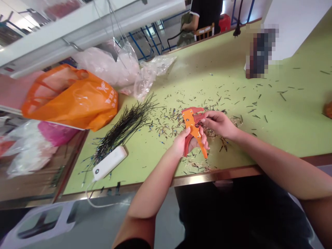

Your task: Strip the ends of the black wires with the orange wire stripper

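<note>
In the head view, the left hand (192,143) is clamped on the handles of an orange and red wire stripper (188,119), which is held up over the near part of a green table (145,177), its head pointing away from the person. The right hand (220,125) comes in from the other side, thumb and fingers drawn close together at the red jaw of the tool; whether they pinch a wire there is too small to tell. Around and beyond the hands lie many short dark scraps (162,121), some with blue tips, spread thickly near the tool and more thinly toward the right. To the left of the hands, a long bundle of black wires (124,126) lies slantwise on the table, and a white power bank (110,162) rests against its near end, with a white cable (103,206) hanging over the table edge. Beyond the bundle stand an orange bag (77,103) and crumpled clear plastic bags (111,69). At the far right, a white panel (293,31) rises from the table, partly covered by a pixelated patch. Across the table, a person in a dark top (207,14) is partly visible.
</note>
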A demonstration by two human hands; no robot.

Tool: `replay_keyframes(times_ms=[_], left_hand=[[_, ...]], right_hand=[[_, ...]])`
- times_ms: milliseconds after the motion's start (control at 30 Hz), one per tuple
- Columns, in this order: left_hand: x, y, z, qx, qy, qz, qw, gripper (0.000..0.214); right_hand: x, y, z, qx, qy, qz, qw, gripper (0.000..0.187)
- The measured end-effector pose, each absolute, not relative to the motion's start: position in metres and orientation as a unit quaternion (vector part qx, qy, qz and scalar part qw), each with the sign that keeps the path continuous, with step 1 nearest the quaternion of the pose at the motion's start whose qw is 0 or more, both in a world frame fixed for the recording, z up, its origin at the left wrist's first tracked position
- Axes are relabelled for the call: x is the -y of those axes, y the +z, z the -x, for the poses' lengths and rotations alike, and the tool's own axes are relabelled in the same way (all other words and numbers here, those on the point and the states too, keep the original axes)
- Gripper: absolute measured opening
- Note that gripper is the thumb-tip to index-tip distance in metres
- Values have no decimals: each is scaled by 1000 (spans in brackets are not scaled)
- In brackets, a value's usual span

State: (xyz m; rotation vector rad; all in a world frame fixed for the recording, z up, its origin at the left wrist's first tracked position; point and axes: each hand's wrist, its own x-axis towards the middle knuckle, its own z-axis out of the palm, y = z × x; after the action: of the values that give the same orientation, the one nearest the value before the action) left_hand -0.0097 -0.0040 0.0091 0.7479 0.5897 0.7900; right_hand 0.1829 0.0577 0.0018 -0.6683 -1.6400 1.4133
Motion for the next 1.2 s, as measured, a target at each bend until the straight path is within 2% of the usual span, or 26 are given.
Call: replay_keyframes(times_ms=[367, 667, 1200], left_hand=[[6, 6, 9, -276, 371, -362, 809, 64], [4, 6, 7, -288, 374, -373, 799, 68], [4, 4, 3, -305, 385, -372, 787, 73]], right_hand=[[-53, 1, -179, 666, 562, 267, 411, 43], [-54, -2, -176, 663, 573, 254, 410, 36], [-56, -8, -175, 672, 561, 261, 406, 34]])
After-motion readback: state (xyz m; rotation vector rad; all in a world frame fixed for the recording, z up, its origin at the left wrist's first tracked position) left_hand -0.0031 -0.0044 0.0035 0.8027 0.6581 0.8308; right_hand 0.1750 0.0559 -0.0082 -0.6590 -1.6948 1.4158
